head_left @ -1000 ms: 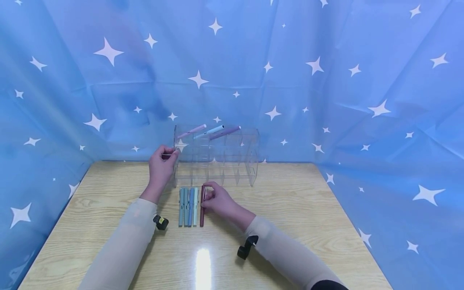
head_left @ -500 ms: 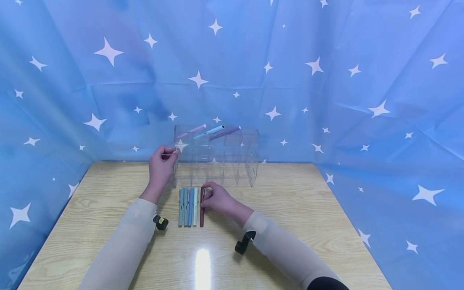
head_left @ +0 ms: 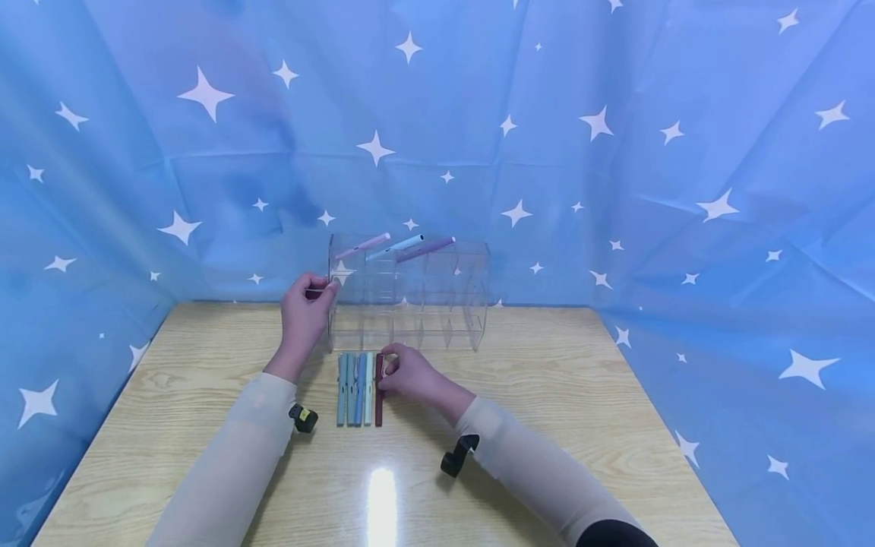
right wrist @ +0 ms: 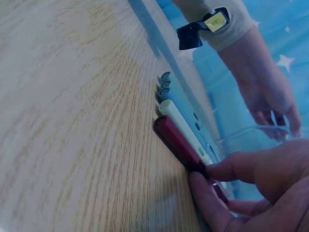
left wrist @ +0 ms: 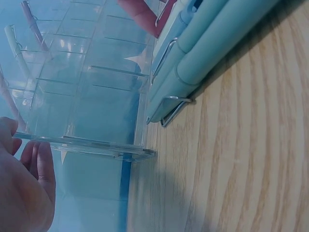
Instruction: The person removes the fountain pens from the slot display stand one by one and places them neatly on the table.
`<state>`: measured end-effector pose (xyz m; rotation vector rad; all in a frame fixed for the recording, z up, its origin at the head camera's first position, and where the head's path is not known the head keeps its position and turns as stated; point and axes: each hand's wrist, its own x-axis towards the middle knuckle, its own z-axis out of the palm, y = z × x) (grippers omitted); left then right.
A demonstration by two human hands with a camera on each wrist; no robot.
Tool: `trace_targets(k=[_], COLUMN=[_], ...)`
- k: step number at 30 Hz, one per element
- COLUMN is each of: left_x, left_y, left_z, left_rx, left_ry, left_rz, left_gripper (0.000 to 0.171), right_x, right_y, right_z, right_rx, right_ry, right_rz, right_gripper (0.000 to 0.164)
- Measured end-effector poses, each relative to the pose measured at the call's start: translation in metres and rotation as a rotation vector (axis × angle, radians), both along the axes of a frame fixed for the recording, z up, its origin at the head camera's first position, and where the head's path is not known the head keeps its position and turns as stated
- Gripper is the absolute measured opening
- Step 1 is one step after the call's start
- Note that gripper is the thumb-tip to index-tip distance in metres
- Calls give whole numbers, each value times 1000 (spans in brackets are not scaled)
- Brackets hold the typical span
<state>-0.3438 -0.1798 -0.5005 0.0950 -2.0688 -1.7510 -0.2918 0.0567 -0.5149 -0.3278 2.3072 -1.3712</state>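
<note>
My left hand (head_left: 304,319) pinches the left side wall of a clear acrylic organizer (head_left: 476,323); the left wrist view has thumb and fingers on either side of its edge. In my right hand (head_left: 413,377) a dark red pen (head_left: 379,406) is held between thumb and fingers, lying along the table. The right wrist view shows this red pen (right wrist: 176,140) right beside a pale mint pen (right wrist: 181,121). Left of it, a blue pen (head_left: 359,403) and two teal pens (head_left: 341,403) complete a parallel row. The red pen's clip end is partly hidden by my fingers.
In the organizer's upper back compartments lean a pink pen (head_left: 364,247), a light blue pen (head_left: 399,248) and a purple pen (head_left: 427,249). A blue star-patterned cloth (head_left: 437,99) hangs behind the wooden table (head_left: 547,395).
My right hand has shifted slightly left, bringing the dark red pen nearer the pale mint pen. The left hand stays at the organizer's side.
</note>
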Motion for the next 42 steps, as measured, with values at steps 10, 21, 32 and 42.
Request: trace_targets(k=[10, 21, 32, 42], left_x=[0, -2, -2, 0], left_y=[0, -1, 0, 0], left_z=[4, 1, 0, -1], left_rx=[-5, -2, -7, 2], left_ry=[-10, 14, 13, -1], left_rz=[0, -5, 0, -6], left_gripper=[24, 26, 23, 23], right_x=[-3, -3, 1, 1], right_y=[2, 5, 13, 29], right_z=[-3, -6, -1, 15], right_rx=[62, -5, -34, -179], right_ry=[72, 30, 31, 103], right_rz=[24, -1, -27, -79], right_gripper=[70, 71, 71, 60])
